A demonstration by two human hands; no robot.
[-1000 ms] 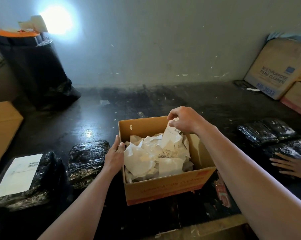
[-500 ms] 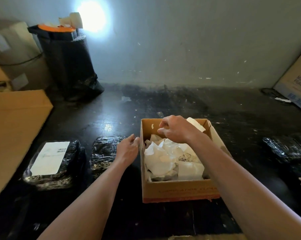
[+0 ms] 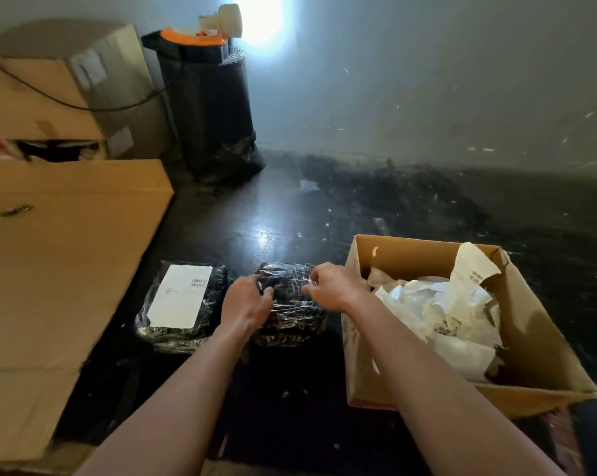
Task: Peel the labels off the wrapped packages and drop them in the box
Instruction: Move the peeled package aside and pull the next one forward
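Note:
An open cardboard box (image 3: 537, 341) at the right holds a heap of crumpled white labels (image 3: 441, 310); one label (image 3: 475, 269) leans on its far rim. Left of the box lie two black plastic-wrapped packages on the dark floor. The near one (image 3: 291, 310) shows no label on top; my left hand (image 3: 245, 304) grips its left edge and my right hand (image 3: 334, 286) rests on its right side with the fingers curled. The farther-left package (image 3: 159, 317) carries a white label (image 3: 182, 295).
A large flat cardboard sheet (image 3: 60, 255) covers the floor at the left, with stacked cartons (image 3: 67, 94) behind it. A black bag-lined bin (image 3: 207, 111) with an orange top stands by the wall. Paper scraps dot the dark floor.
My right hand left the box, with the label dropped inside, and moved left onto the unlabelled package. My left hand shifted from the box's side onto the same package. The view swung left.

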